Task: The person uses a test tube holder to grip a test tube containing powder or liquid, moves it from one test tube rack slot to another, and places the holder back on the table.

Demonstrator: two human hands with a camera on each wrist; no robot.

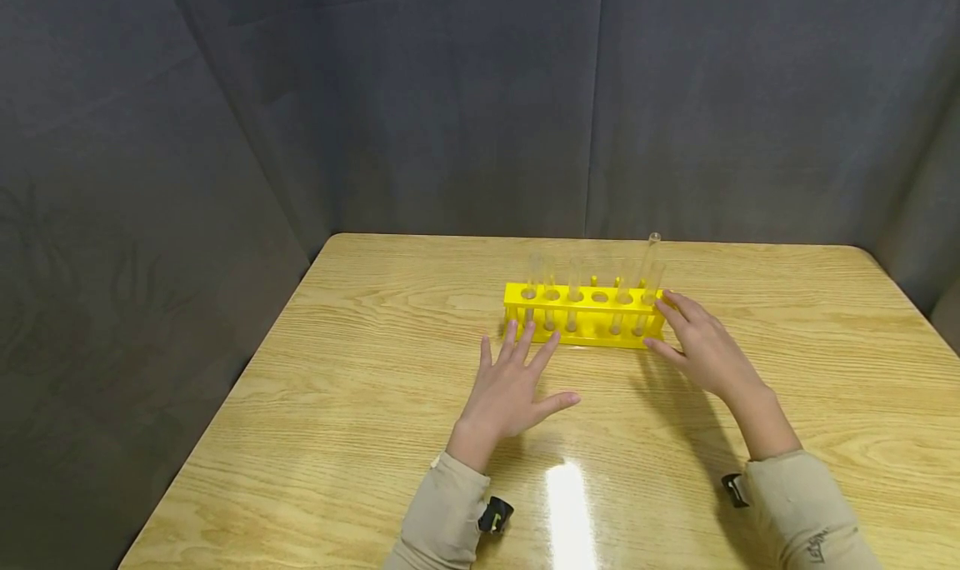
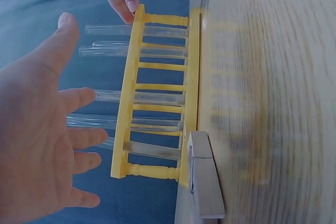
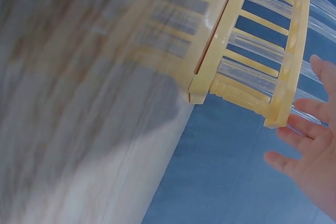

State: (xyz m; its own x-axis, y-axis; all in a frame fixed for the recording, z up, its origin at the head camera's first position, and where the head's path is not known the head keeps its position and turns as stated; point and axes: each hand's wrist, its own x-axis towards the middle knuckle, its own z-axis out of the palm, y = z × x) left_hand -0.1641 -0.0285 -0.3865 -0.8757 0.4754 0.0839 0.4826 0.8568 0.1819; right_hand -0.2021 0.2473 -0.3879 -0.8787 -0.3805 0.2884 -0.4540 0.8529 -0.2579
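Note:
A yellow test tube rack stands on the table with several clear test tubes upright in its holes. One hole, right of the middle, has no tube. A taller-looking tube leans slightly behind the rack's right end. My left hand is spread wide in front of the rack's left part, holding nothing; in the left wrist view its fingers overlap the tube tops. My right hand is at the rack's right end, its fingertips right at the end of the top rail.
The wood-grain table reaches back to a dark grey cloth curtain. A wooden clothespin appears low in the left wrist view. Short yellow pegs stick up along the back of the rack.

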